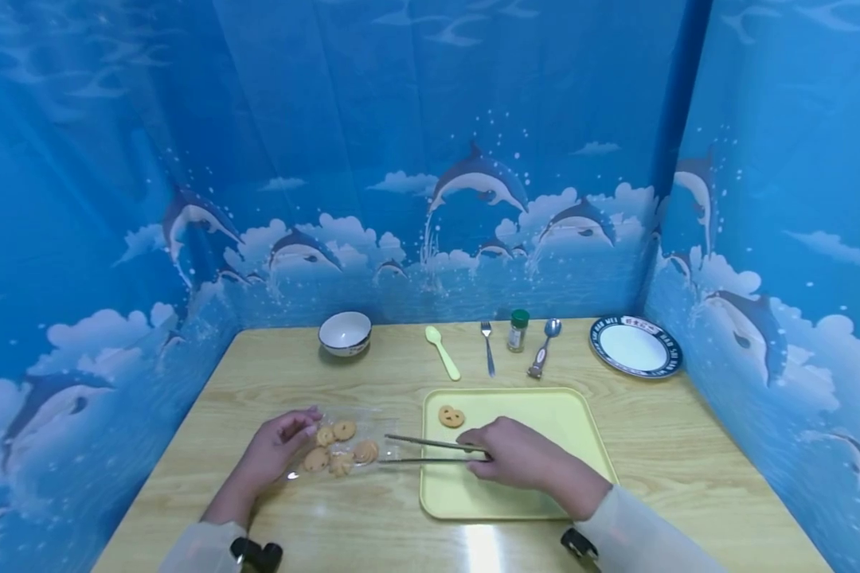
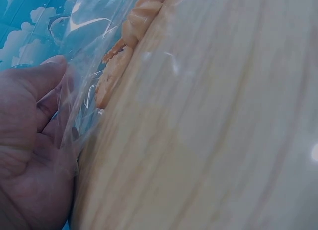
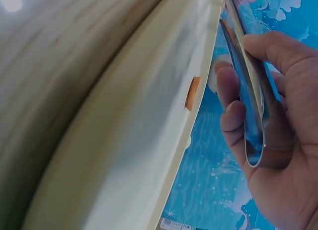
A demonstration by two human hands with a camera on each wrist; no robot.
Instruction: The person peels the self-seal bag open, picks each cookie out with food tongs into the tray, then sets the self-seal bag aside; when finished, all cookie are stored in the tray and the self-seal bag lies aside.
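While the left hand (image 1: 278,450) pinched the bag (image 1: 344,447), nearest its 5 cookies (image 1: 365,452), the right hand (image 1: 512,454) gripped tongs (image 1: 437,442), long axis leftward across the left edge of the tray (image 1: 502,503).

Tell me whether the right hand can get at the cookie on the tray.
Probably yes: the cookie lies uncovered on the tray, close to the right hand, though tongs occupy its fingers.
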